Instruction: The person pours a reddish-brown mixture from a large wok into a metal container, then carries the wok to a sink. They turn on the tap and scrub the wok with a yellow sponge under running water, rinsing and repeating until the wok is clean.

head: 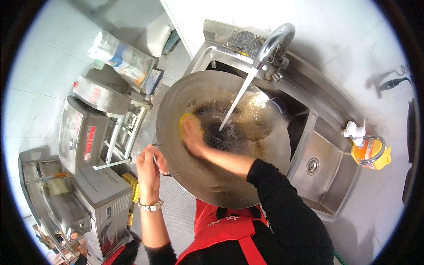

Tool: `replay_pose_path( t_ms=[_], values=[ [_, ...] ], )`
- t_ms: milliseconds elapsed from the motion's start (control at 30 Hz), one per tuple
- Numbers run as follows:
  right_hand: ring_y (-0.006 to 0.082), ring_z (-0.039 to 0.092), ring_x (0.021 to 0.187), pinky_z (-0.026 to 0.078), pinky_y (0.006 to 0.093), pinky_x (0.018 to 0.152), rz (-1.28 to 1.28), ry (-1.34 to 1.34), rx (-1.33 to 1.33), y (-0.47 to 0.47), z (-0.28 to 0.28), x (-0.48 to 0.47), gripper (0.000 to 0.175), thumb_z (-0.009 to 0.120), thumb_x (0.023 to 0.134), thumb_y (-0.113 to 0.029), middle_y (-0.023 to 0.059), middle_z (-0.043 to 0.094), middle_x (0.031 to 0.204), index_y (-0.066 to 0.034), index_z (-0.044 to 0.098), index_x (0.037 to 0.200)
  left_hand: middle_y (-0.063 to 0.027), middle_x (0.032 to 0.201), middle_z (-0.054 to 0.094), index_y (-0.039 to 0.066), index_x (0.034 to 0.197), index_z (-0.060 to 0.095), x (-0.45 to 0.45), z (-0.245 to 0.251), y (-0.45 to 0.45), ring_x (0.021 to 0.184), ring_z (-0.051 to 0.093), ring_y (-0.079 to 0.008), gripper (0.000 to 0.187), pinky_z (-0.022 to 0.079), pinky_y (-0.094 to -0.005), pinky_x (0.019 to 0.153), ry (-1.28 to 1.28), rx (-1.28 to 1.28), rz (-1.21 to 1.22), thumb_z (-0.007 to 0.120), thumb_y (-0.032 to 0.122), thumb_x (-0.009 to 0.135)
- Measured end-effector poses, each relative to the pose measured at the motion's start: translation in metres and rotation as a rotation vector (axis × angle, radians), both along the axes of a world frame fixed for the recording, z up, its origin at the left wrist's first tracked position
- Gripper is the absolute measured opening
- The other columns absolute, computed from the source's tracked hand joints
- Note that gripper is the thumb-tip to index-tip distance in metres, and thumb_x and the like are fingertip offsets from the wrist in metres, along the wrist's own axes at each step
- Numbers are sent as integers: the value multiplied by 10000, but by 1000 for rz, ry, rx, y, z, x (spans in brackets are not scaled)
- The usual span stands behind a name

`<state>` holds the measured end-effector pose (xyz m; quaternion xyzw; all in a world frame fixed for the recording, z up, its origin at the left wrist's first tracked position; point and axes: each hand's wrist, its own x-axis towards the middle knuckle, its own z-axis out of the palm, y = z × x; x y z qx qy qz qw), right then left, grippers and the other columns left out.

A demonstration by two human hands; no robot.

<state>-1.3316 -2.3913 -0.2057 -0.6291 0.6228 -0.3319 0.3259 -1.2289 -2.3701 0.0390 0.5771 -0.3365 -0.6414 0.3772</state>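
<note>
A large steel wok (pixel 228 185) rests over the left basin of a stainless-steel sink, and some water has pooled over its darkened middle. My left hand (pixel 149 162) grips the wok's loop handle (pixel 167 174) on the left side. Inside the wok, my right hand (pixel 193 135) presses a yellow sponge (pixel 183 124) flat against the left part of the inner wall; the palm covers most of the sponge. From the chrome faucet (pixel 275 43) a white stream of water (pixel 238 99) falls into the wok.
Behind the basin sits a steel-wool scourer (pixel 245 43) in a wire rack. The right basin (pixel 323 159) has a drain. A yellow bottle (pixel 371 154) stands at the sink's right edge. Steel machines (pixel 96 129) stand at left; another person's sleeve (pixel 129 246) shows at lower left.
</note>
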Motion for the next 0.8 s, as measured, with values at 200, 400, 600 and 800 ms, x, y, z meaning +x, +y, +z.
replay_pose_path(
  t_ms=[200, 400, 600, 800],
  values=[
    [337, 62, 1336, 58, 420, 1086, 662, -267, 97, 157, 78, -59, 544, 354, 883, -208, 178, 134, 1430, -50, 191, 1377, -30, 508, 384, 54, 709, 413, 12, 5, 3, 387, 383, -131, 300, 338, -260, 374, 9, -18, -9, 363, 235, 943],
    [351, 116, 1321, 140, 430, 1074, 490, -146, -70, 111, 54, -47, 552, 393, 853, -198, 206, 175, 1405, -39, 230, 1355, -31, 510, 377, 55, 712, 399, 0, 2, -1, 381, 369, -125, 293, 330, -260, 369, 30, -14, -22, 359, 230, 943],
    [369, 226, 1278, 208, 404, 1057, 253, -105, 12, 69, 35, -44, 525, 458, 818, -96, 222, 228, 1373, -46, 308, 1318, -19, 504, 357, 69, 695, 380, -2, 4, 0, 376, 348, -112, 295, 304, -250, 358, -5, -8, -13, 353, 233, 939],
    [360, 312, 1227, 260, 391, 1032, 375, -189, -246, 83, 46, -42, 592, 539, 719, -11, 199, 328, 1309, -66, 372, 1284, 7, 490, 328, 92, 684, 367, 1, 3, 4, 368, 320, -95, 302, 276, -239, 347, -34, -13, 11, 354, 258, 936]
  ],
)
